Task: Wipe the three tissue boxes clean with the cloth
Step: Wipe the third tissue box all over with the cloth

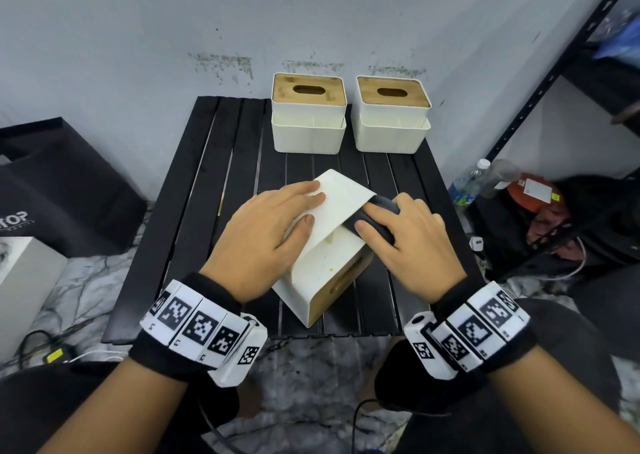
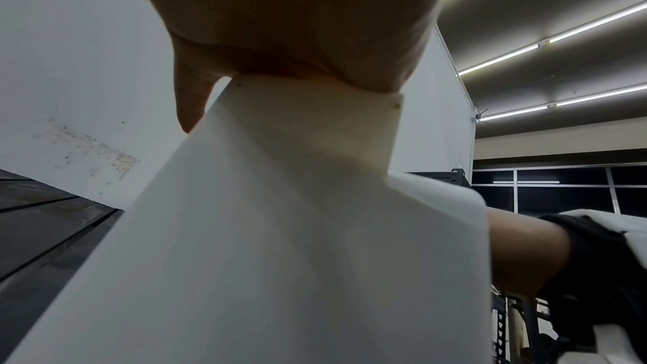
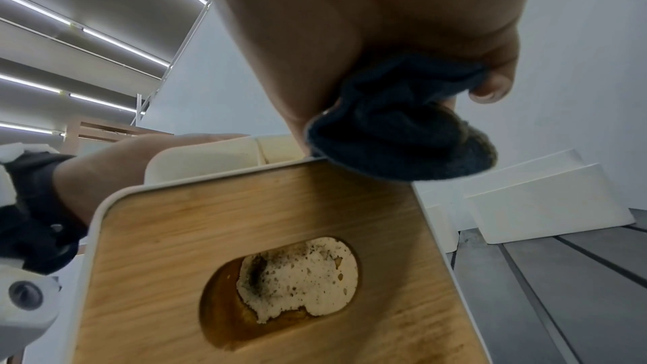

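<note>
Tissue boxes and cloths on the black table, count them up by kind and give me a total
Tissue boxes: 3, namely the back left box, the back right box and the tipped box under the left hand.
Cloths: 1, the dark cloth gripped by the right hand.
Total: 4

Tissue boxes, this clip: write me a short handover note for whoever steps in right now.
Left hand: lies flat with straight fingers on the tipped tissue box, steadying it.
Right hand: grips the dark cloth against that box's far right edge.
That box lies on its side at the middle of the black slatted table, its wooden lid facing right.
Two other boxes stand upright at the table's back edge.
Done: cannot tell.
Left: finish this box; a small yellow speck shows on it.
</note>
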